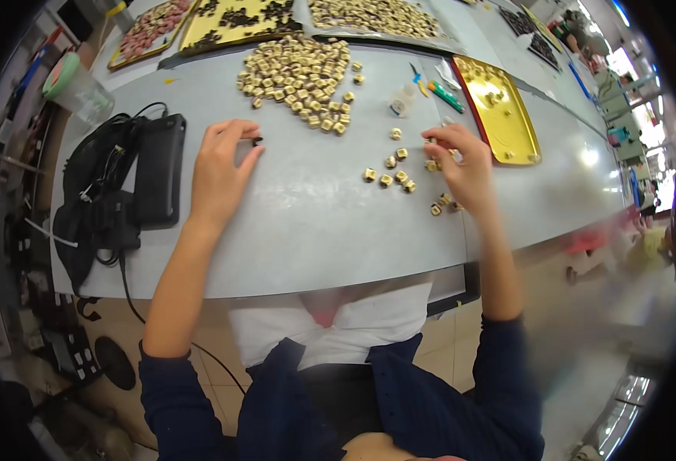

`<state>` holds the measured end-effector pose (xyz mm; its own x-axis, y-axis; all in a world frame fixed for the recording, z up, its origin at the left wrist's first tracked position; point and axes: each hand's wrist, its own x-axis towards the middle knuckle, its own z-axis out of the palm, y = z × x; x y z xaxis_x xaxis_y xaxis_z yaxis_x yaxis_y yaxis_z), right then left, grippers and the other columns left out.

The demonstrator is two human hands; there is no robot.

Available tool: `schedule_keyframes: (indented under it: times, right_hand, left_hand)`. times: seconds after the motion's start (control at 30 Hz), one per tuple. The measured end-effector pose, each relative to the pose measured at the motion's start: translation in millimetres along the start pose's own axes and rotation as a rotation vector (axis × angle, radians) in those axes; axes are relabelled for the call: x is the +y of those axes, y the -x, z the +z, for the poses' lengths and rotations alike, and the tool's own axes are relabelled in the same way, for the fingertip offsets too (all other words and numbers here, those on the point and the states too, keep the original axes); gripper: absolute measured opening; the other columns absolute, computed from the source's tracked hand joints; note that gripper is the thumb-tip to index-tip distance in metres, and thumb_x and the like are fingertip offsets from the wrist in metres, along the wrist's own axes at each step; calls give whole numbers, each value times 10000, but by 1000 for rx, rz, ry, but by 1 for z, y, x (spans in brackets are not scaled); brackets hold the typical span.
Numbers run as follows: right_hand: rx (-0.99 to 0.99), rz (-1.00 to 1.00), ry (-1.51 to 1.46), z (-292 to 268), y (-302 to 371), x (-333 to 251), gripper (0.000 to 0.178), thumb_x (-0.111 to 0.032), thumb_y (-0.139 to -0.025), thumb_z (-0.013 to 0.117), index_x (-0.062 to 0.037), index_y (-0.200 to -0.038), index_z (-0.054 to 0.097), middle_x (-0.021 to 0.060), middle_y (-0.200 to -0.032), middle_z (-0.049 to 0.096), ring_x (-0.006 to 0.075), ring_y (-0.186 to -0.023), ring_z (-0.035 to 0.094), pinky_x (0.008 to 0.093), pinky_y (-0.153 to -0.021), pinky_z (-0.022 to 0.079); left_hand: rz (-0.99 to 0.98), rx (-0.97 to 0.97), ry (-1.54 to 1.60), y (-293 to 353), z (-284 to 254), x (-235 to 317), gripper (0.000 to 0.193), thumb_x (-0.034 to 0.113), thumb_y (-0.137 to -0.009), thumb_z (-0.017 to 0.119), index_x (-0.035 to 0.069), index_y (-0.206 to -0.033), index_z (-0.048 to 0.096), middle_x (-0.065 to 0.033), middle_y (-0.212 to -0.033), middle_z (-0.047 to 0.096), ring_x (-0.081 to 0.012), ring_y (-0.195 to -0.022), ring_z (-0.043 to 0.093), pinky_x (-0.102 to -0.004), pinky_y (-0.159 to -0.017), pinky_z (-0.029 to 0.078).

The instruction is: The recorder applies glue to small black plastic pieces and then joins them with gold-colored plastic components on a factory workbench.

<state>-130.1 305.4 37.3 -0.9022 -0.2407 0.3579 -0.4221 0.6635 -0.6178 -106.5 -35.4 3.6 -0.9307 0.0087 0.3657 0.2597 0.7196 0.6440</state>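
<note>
My left hand (223,165) is over the left half of the grey table, with a small dark piece (257,141) between its thumb and fingertips. Farther right, my right hand (465,157) has its fingers pinched around a small gold-and-dark cube (431,141), mostly covered by the fingertips. Several loose gold cubes with dark sides (386,180) lie just left of my right hand, and a few more sit under and beside it. Beyond both hands spreads a big heap of the same gold cubes (296,77).
At the right stands a shallow yellow tray (518,138) with a few cubes in it. A small clear bottle (402,101) and a green tool (445,96) lie near it. Black boxes and cables (160,169) fill the left edge, beside a lidded container (81,92). Filled trays (238,44) line the back.
</note>
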Motion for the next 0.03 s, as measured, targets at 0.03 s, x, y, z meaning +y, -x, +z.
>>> schedule_keyframes:
  times: [0.03]
  right_hand:
    - [-59, -9, 84, -1, 2, -1, 170, 41, -871, 598, -18, -1010, 676, 75, -945, 632, 204, -779, 619, 265, -737, 498]
  left_hand:
    - [-30, -14, -17, -1, 1, 3, 281, 33, -787, 717, 75, -1052, 632, -103, -1081, 611, -253, -1121, 566, -356, -898, 477]
